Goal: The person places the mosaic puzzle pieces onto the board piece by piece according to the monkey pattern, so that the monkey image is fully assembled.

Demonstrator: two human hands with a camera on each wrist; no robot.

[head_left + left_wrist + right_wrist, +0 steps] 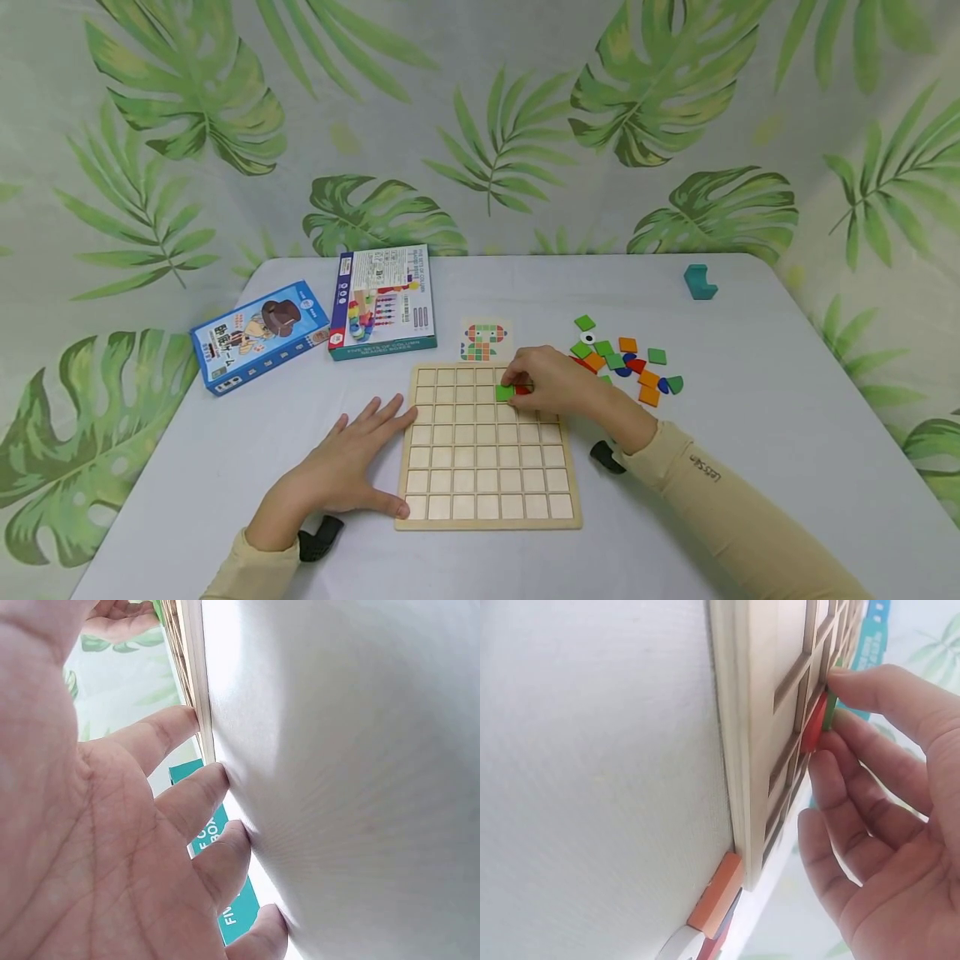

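A wooden grid board (487, 525) lies on the table in the head view. My right hand (553, 382) pinches a green square tile (504, 392) between thumb and fingers over the board's upper part. Just right of it a red tile (522, 389) sits on the grid, partly hidden by the fingers; the right wrist view also shows this red tile (814, 726) beside the green one (830, 709). My left hand (341, 467) is spread out, its thumb and a finger touching the board's left edge. A picture card (486, 340) of coloured shapes lies behind the board.
Loose green, orange, red and blue tiles (657, 357) lie right of the board. A blue box (258, 337) and a teal-edged box (384, 300) stand back left. A teal notched block (700, 282) is at the back right. Leaf-print cloth (491, 150) hangs behind the table.
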